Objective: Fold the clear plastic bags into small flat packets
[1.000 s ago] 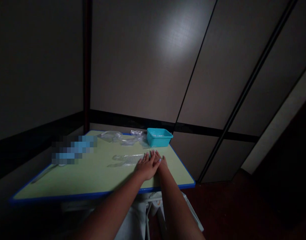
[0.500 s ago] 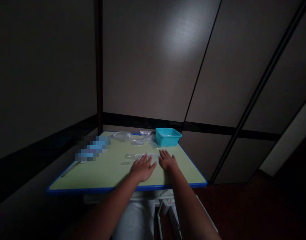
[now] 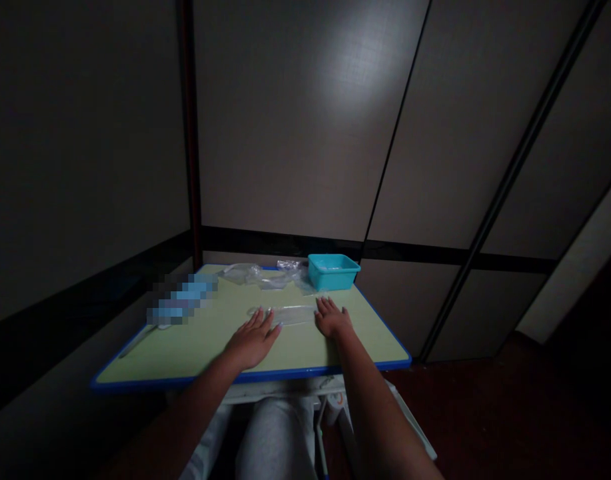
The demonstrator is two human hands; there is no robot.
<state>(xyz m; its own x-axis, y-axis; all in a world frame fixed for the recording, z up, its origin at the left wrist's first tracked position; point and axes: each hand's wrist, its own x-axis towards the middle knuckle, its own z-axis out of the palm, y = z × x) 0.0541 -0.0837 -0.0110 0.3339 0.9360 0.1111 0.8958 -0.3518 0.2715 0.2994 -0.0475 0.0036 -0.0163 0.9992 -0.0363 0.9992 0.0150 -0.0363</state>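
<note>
A clear, flat strip of plastic [image 3: 298, 315] lies across the middle of the pale green tabletop [image 3: 180, 353]. My left hand [image 3: 254, 340] rests on its left part with the fingers spread and the palm down. At its right end is my right hand [image 3: 331, 319], also palm down, fingers stretched forward and the thumb apart. Neither hand is closed round anything. Beyond them, crumpled clear plastic bags [image 3: 255, 275] lie along the back edge, beside a turquoise basket [image 3: 334, 273].
On the table's left side sits a blurred blue item [image 3: 185, 300], with a thin, pale, long piece [image 3: 138, 341] near the left edge. The table has a blue rim. Dark panelled walls stand behind and to the left. A white roll [image 3: 334, 408] shows below the table.
My left hand has slid left along the plastic strip, uncovering more of its middle. My right hand has stayed at the right end. The view has shifted slightly.
</note>
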